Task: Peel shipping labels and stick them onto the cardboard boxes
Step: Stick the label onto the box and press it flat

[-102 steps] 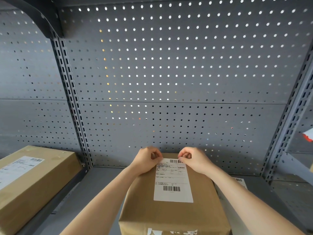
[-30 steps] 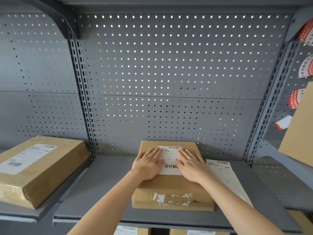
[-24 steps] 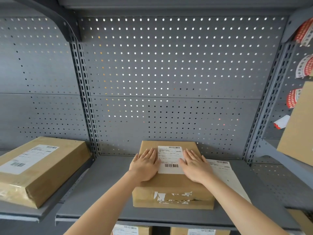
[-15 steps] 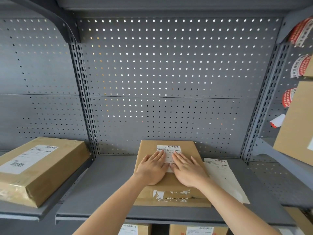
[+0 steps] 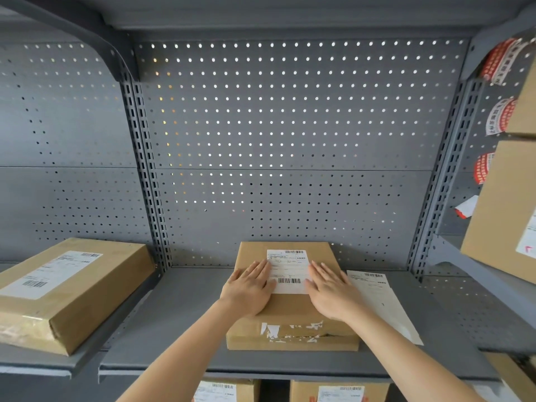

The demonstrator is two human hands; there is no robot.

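A brown cardboard box (image 5: 290,317) lies on the grey metal shelf (image 5: 179,323) in the middle. A white shipping label (image 5: 288,271) with barcodes is stuck flat on the box's top. My left hand (image 5: 249,288) rests flat, fingers together, on the box at the label's left edge. My right hand (image 5: 330,291) lies flat on the box at the label's right edge. Neither hand holds anything. A sheet of label backing paper (image 5: 380,300) with a label at its top lies on the shelf to the right of the box.
A labelled box (image 5: 66,288) sits on the left shelf. More boxes (image 5: 504,204) stand on the right shelves, with red-and-white tape rolls (image 5: 499,117) hanging behind. Labelled boxes (image 5: 339,391) show on the shelf below. A perforated grey back panel (image 5: 290,140) closes the bay.
My hands have slid apart from the label's middle to its left and right edges, uncovering most of the label. Earlier they held the label's top corners against the box.
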